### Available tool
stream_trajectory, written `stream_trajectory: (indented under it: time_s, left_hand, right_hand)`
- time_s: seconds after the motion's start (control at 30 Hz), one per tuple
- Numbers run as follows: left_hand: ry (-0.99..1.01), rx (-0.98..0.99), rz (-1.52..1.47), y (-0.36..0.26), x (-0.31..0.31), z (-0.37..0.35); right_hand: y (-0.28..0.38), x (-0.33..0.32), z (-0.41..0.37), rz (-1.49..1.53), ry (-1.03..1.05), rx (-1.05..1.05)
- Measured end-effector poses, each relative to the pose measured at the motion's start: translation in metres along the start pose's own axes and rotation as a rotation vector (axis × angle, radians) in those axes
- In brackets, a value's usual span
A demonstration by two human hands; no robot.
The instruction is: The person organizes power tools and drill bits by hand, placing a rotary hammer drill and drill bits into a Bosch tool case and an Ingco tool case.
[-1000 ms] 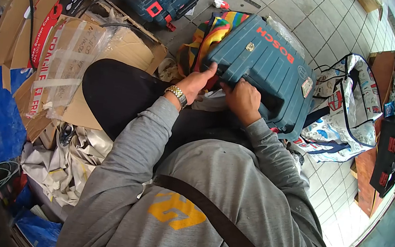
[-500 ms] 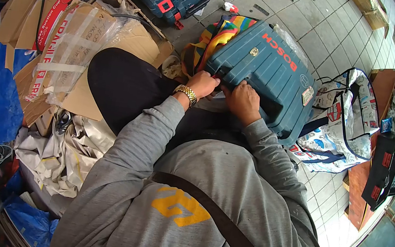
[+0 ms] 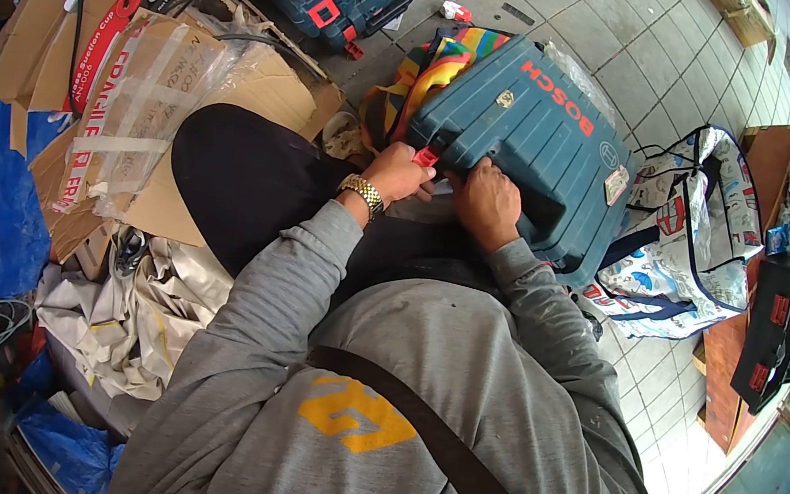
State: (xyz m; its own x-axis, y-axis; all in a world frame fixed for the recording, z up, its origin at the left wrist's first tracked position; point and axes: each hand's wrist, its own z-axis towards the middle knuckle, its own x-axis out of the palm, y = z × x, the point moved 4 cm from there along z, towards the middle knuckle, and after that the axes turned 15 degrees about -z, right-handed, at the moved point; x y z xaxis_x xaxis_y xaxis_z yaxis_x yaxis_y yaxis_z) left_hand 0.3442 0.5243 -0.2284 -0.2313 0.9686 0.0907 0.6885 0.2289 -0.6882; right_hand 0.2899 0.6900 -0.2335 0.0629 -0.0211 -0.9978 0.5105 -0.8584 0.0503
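A blue-green Bosch tool case (image 3: 535, 115) lies tilted in front of my knees, lid up and closed. At its near left corner a red latch (image 3: 426, 155) sticks outward. My left hand (image 3: 395, 174), with a gold watch (image 3: 363, 194) on the wrist, is closed at this latch; its fingertips are partly hidden. Farther right, my right hand (image 3: 487, 204) is curled against the case's front edge beside the handle recess, thumb towards the left.
A striped colourful bag (image 3: 412, 88) lies against the case's left side, and a patterned white bag (image 3: 679, 277) stands to its right. Cardboard boxes (image 3: 138, 100) crowd my left. Another blue case (image 3: 348, 8) sits beyond, and a black toolbox (image 3: 778, 326) far right.
My left hand has drawn slightly back from the case, and the red latch now shows swung outward. My right hand stays at the front edge.
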Motion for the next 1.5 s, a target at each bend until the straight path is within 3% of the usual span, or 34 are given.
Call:
stream_trajectory:
  time_s: [0.23, 0.3, 0.47, 0.53, 0.57, 0.6, 0.67, 0.83, 0.93, 1.2, 1.47, 1.5]
  left_hand:
    - [-0.014, 0.106, 0.025, -0.002, 0.0, -0.003]
    - [0.081, 0.351, -0.038, -0.015, 0.006, -0.001]
    - [0.024, 0.313, 0.049, -0.026, 0.008, 0.008]
    - [0.004, 0.517, -0.051, -0.016, 0.005, 0.008]
    - [-0.097, 0.54, 0.156, -0.015, -0.006, 0.009]
    - [-0.087, 0.536, 0.168, -0.026, -0.007, 0.003]
    - [-0.417, 0.822, 0.751, -0.056, -0.008, -0.023]
    - [-0.041, 0.713, 0.827, -0.064, -0.009, 0.008]
    - [-0.003, 0.87, 0.992, -0.07, -0.007, 0.015]
    - [-0.005, 0.913, 1.053, -0.07, -0.006, 0.027]
    - [0.072, 1.052, 1.352, -0.079, 0.001, 0.025]
    - [0.081, 0.995, 1.387, -0.078, 0.007, 0.019]
  right_hand:
    - [-0.001, -0.004, 0.001, 0.011, -0.017, 0.002]
    - [-0.001, 0.003, 0.0, 0.004, -0.025, -0.004]
    - [-0.002, -0.001, 0.003, -0.017, -0.026, -0.024]
    - [0.0, -0.005, 0.001, -0.003, -0.009, -0.004]
    - [-0.001, -0.005, 0.003, 0.002, -0.012, 0.005]
    - [-0.001, -0.004, 0.002, 0.027, -0.017, 0.01]
    - [-0.002, -0.004, -0.001, 0.055, -0.011, 0.019]
    - [-0.001, -0.004, 0.002, 0.045, -0.025, 0.0]
    - [-0.004, -0.002, 0.004, 0.075, -0.001, -0.009]
    - [-0.008, -0.002, 0.01, 0.164, 0.093, 0.043]
    - [-0.01, -0.007, 0.01, 0.191, 0.115, 0.052]
    - [-0.008, -0.004, 0.006, 0.185, 0.069, 0.048]
